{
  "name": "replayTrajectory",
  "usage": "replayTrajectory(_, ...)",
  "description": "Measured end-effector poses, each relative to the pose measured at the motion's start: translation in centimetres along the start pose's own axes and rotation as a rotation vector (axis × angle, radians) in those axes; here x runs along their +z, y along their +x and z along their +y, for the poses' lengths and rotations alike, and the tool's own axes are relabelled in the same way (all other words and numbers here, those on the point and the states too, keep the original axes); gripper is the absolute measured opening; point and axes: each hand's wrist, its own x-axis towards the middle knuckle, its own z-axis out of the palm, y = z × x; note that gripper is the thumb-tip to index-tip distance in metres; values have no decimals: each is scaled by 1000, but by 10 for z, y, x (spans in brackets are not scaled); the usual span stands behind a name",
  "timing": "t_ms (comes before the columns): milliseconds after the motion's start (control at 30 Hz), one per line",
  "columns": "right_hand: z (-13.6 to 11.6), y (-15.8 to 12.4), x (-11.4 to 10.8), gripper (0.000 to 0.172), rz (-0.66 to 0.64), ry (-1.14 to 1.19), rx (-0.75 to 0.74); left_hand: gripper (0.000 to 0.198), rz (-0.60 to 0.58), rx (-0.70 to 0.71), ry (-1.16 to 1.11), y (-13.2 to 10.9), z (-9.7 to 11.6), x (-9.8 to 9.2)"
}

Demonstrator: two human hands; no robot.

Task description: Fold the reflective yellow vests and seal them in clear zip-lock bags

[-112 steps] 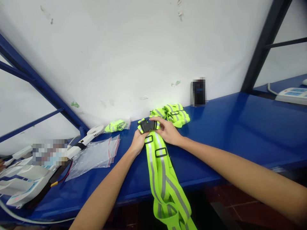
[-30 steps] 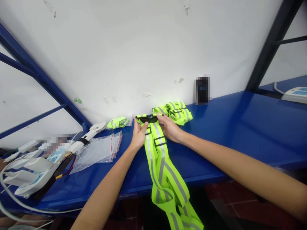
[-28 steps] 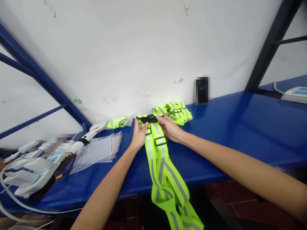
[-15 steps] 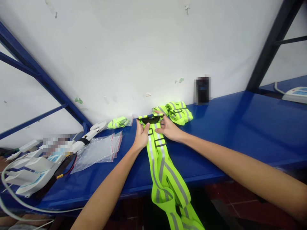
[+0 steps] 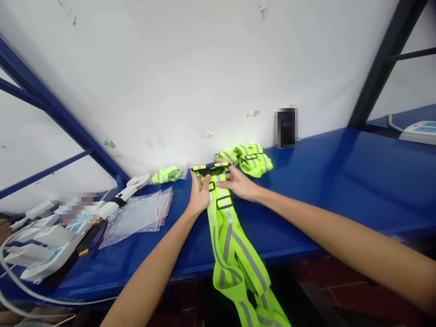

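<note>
Over the blue table (image 5: 323,186), left hand (image 5: 200,194) and right hand (image 5: 242,184) clamp their fingers on a seemingly buckled green strap (image 5: 229,229).

the left forearm (image 5: 150,263) slants inward steeply, the right forearm (image 5: 334,229) at a flatter angle, both bare, with wrists (image 5: 259,194) nearly straight. the left grip (image 5: 198,196) is clenched, its left thumb (image 5: 206,181) upright on the near side, the other fingers mostly hidden. just beside it, the right grip (image 5: 241,185) points leftward, its right thumb (image 5: 223,184) below an outstretched finger (image 5: 220,160).
</note>
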Motion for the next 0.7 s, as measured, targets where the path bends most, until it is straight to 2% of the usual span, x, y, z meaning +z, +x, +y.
replayTrajectory(167,-1,4,2,37,64,204,101,43,-3,8,-21,2,-4,-4)
replayTrajectory(267,0,6,0,31,133,238,120,31,12,24,11,1,-8,-6)
replayTrajectory(367,4,7,-2,30,124,226,125,26,60,-41,-19,-1,-11,-10)
replayTrajectory(433,7,7,-4,29,104,204,125,30,69,-123,-106,-2,-11,-11)
replayTrajectory(567,10,8,-8,23,128,122,82,57,43,-301,-269,-2,-5,-6)
replayTrajectory(633,7,8,-9,21,148,135,127,65,95,-397,-317,-1,3,0)
replayTrajectory(700,4,8,-10,24,151,199,197,64,141,-478,-356,-1,11,4)
